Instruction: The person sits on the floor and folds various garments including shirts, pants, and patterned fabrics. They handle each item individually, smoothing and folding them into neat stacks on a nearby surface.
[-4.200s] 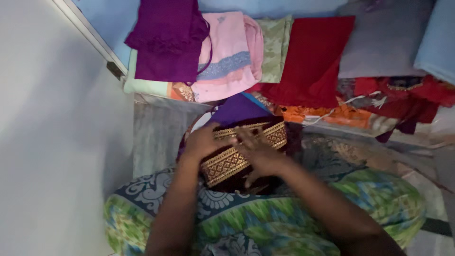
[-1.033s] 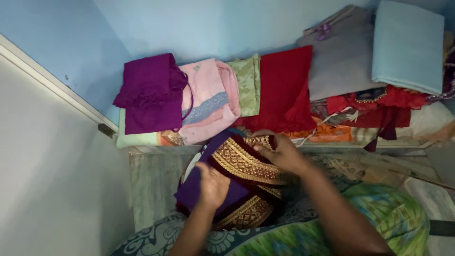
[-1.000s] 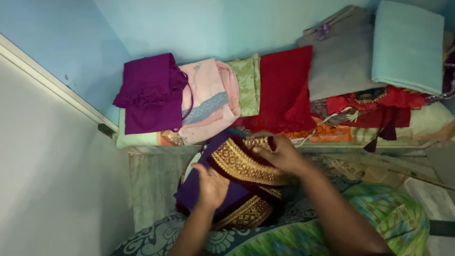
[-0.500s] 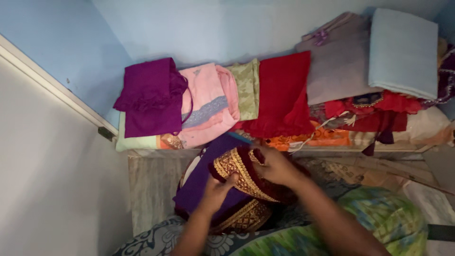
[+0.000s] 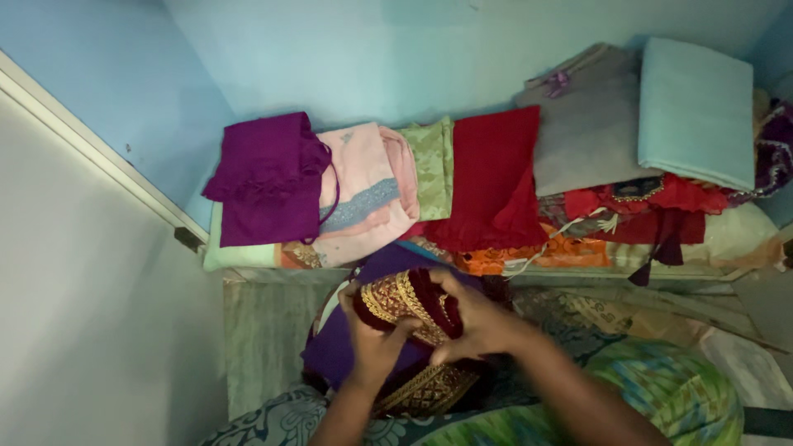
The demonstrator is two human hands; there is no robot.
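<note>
— Left hand [image 5: 373, 345] first: what is it doing?

— Closed on the near edge of the maroon cloth with the gold border [image 5: 406, 304], thumb up against the bundle. The right hand [image 5: 475, 322] is curled over the far and right side, fingers pinching the same cloth. Half a second ago the gold band lay flatter and wider between the hands; now it is drawn into a tight, rounded wad, so I judge the folding is going on and the piece is getting compact.

— Where does the cloth sit?

— On the lap, over a purple cloth [image 5: 351, 351], just near of the pile along the wall.

— And that pile, left to right?

— A purple folded garment [image 5: 264, 177], then a pink one with a grey-blue lace strip [image 5: 368, 194], a narrow pale green one [image 5: 431, 161], and a red one [image 5: 491, 177]. Next comes a grey folded piece [image 5: 588, 132] with a small purple tie at its far edge, and a pale teal rectangle [image 5: 698, 111] at far right. Beneath them, orange and red cloths [image 5: 652, 202] spill out.

— Any packages, labels or signs?

— None that I can make out; only cloth.
</note>
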